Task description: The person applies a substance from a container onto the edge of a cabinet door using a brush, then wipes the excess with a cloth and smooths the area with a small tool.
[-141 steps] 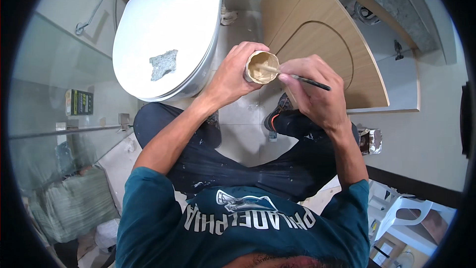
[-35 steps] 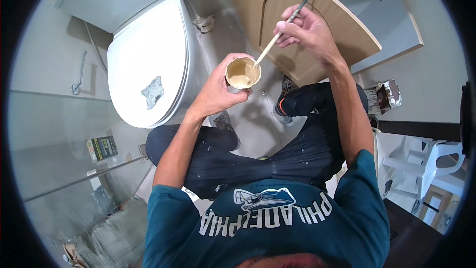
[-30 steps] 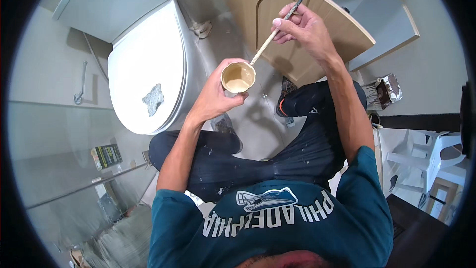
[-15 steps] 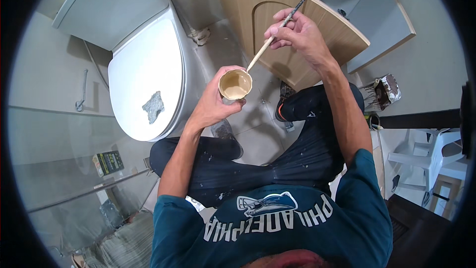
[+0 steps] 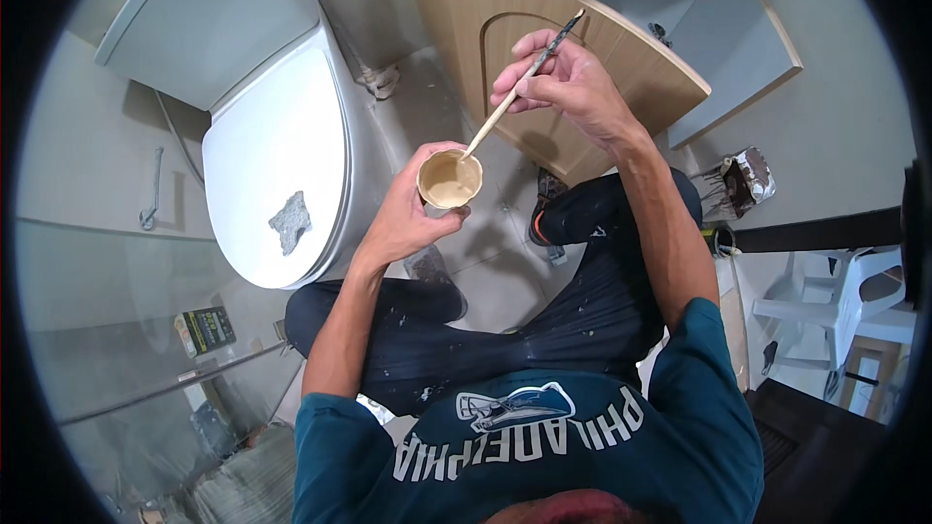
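Head view: a small cup [image 5: 449, 180] is held in the left hand [image 5: 403, 209], in front of the body and above the gap between the knees. The cup is grasped from its left side; the thumb is placed along the near side, and the other fingers are partly hidden behind the wall. The mouth of the cup is turned up to the camera, and a beige paste [image 5: 449, 184] can be seen inside. By the right hand [image 5: 573, 87] a thin stick [image 5: 507, 105] is gripped near its middle, pinched between the thumb and the bent fingers, without a tight fist. This hand is placed farther forward and to the right of the cup, apart from it. The stick is slanted from the hand down to the left, and its pale end is brought to the far rim of the cup; whether the paste is touched by it cannot be told. The dark end is pointed away, over the cabinet door [image 5: 641, 63]. To the left of the left hand, a grey scrap [image 5: 290, 223] is laid on the white toilet lid [image 5: 282, 146], well apart from the cup.
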Demonstrator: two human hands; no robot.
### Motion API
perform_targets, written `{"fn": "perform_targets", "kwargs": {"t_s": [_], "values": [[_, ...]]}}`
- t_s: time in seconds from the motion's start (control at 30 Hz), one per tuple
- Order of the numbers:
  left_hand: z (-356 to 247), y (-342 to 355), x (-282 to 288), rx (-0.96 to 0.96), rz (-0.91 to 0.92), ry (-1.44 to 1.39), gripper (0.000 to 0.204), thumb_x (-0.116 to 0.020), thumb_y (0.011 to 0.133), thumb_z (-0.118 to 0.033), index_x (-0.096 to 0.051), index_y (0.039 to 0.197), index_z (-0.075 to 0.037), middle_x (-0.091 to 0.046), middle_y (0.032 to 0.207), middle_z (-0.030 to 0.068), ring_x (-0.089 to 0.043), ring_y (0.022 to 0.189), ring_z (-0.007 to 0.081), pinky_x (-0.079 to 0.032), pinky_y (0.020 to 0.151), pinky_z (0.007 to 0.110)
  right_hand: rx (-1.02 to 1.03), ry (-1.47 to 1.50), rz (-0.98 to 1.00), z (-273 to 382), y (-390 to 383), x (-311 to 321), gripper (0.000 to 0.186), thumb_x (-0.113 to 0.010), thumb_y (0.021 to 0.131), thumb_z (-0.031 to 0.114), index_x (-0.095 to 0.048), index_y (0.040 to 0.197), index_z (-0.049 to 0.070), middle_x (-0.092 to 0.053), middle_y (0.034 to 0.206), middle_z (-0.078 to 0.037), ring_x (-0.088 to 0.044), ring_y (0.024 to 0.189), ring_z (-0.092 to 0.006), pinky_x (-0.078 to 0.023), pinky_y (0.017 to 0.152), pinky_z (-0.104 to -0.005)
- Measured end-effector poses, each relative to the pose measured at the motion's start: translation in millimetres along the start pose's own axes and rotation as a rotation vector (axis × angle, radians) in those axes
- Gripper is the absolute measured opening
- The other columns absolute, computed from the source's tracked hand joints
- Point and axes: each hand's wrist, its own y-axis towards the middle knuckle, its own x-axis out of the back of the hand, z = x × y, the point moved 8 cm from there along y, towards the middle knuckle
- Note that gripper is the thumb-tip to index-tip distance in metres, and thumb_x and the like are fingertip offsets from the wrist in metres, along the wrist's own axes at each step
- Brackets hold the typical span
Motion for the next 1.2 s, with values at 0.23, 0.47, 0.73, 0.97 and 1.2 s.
{"fn": "perform_targets", "kwargs": {"t_s": [0.23, 0.47, 0.73, 0.97, 1.2], "values": [[-3, 2, 2, -0.031, -0.011, 0.044, 0.067, -0.067, 0.071, 0.009, -0.053, 0.136, -0.005, -0.059, 0.132, 0.0042, -0.055, 0.120, 0.0128, -0.047, 0.103, 0.030, 0.018, -0.035, -0.071, 0, 2, 6, 0.028, -0.068, 0.096, 0.008, -0.053, 0.119, 0.002, -0.073, 0.102, -0.016, -0.074, 0.098, -0.0222, -0.062, 0.086, -0.0331], [-18, 1, 20, -0.073, -0.099, 0.098, 0.063, -0.071, 0.071, 0.005, -0.056, 0.132, -0.004, -0.062, 0.127, 0.0054, -0.058, 0.120, 0.0147, -0.045, 0.105, 0.031, 0.077, -0.122, -0.172, 11, -2, 18, 0.022, -0.071, 0.098, 0.017, -0.058, 0.108, 0.002, -0.075, 0.101, -0.015, -0.074, 0.093, -0.0201, -0.063, 0.080, -0.0318], [-40, -26, 127, -0.161, -0.454, 0.047, 0.059, -0.075, 0.081, 0.005, -0.058, 0.136, -0.002, -0.063, 0.136, 0.0096, -0.061, 0.120, 0.0177, -0.049, 0.104, 0.033, 0.069, -0.193, -0.497, -18, -67, 11, 0.025, -0.072, 0.099, 0.026, -0.057, 0.092, 0.008, -0.064, 0.073, -0.001, -0.063, 0.068, -0.0095, -0.047, 0.060, -0.0247], [-15, -37, 197, -0.119, -0.675, 0.142, 0.058, -0.079, 0.085, -0.004, -0.056, 0.138, 0.001, -0.062, 0.135, 0.0137, -0.063, 0.117, 0.0235, -0.056, 0.100, 0.038, 0.329, -0.606, -0.099, -62, -102, -94, 0.033, -0.055, 0.095, -0.002, -0.056, 0.128, 0.002, -0.066, 0.101, -0.013, -0.067, 0.090, -0.0269, -0.054, 0.082, -0.0368], [6, -55, 229, -0.145, -0.802, 0.103, 0.056, -0.079, 0.086, -0.005, -0.055, 0.136, 0.004, -0.062, 0.132, 0.0136, -0.065, 0.114, 0.0246, -0.059, 0.096, 0.039, 0.006, -0.523, 0.304, -85, -83, -141, 0.086, -0.062, 0.077, -0.006, -0.028, 0.156, -0.006, -0.042, 0.144, -0.024, -0.062, 0.114, -0.0321, -0.053, 0.091, -0.0389]]}}
